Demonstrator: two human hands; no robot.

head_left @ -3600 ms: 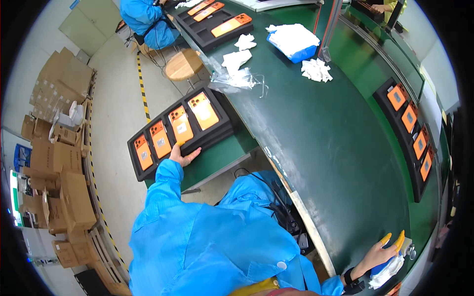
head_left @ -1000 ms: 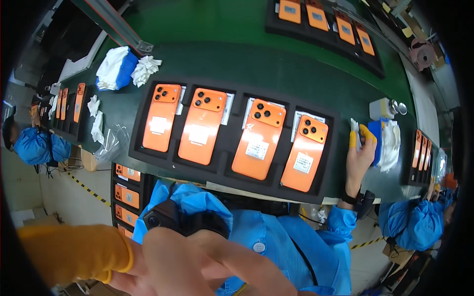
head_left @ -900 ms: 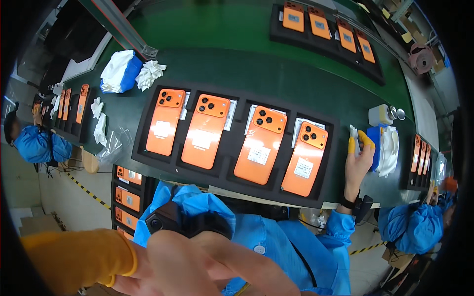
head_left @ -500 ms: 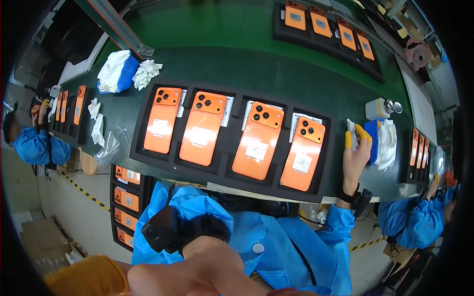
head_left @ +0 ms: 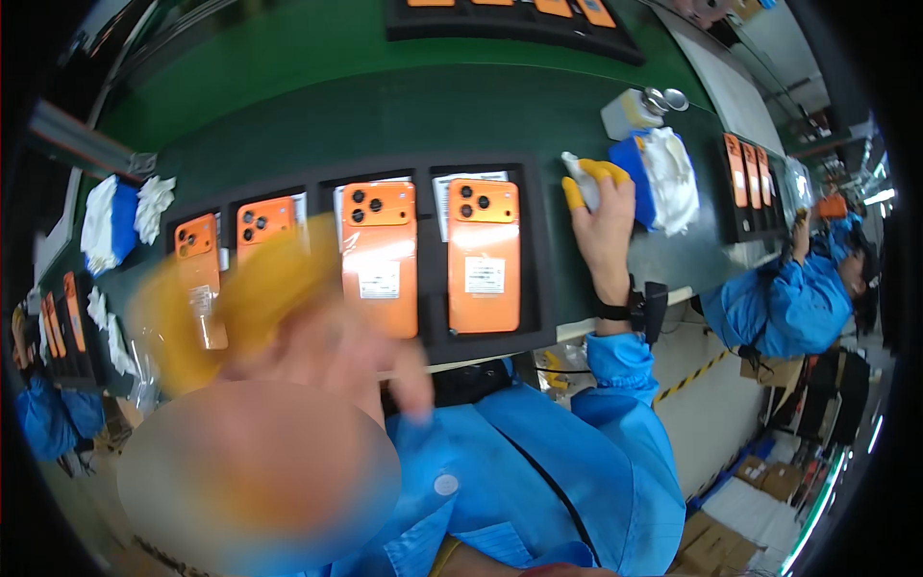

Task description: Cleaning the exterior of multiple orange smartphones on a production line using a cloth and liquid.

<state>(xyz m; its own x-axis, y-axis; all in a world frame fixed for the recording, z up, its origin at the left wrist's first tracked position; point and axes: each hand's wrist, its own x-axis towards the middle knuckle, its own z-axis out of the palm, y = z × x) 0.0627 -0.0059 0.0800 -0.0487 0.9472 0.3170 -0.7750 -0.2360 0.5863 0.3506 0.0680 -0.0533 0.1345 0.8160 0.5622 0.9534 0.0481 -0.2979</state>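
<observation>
My right hand [head_left: 606, 226] is closed on a folded white wipe [head_left: 583, 179], resting on the green bench just right of a black foam tray [head_left: 538, 298]. Yellow covers sit on its fingertips. My left hand [head_left: 332, 351] is close to the camera and smeared by motion, so its grip cannot be read. Its yellow-covered part hides some of the phones in the tray. Orange phones lie back up in the tray slots: the rightmost phone [head_left: 484, 258] and its neighbour [head_left: 380, 264] show fully, with white labels. Two left phones [head_left: 197, 274] [head_left: 266, 219] are partly covered.
Right of my right hand stands a blue box [head_left: 627, 159] of white wipes [head_left: 670, 183], with a pump bottle [head_left: 630, 115] behind. Another blue box [head_left: 123, 226] and a crumpled wipe [head_left: 154, 207] lie left. A far tray [head_left: 519, 38] holds phones. A co-worker [head_left: 784, 298] sits right.
The view has swung to the right. My left hand has risen from the lower edge to in front of the tray's left part. My right hand keeps the wipe at the same spot.
</observation>
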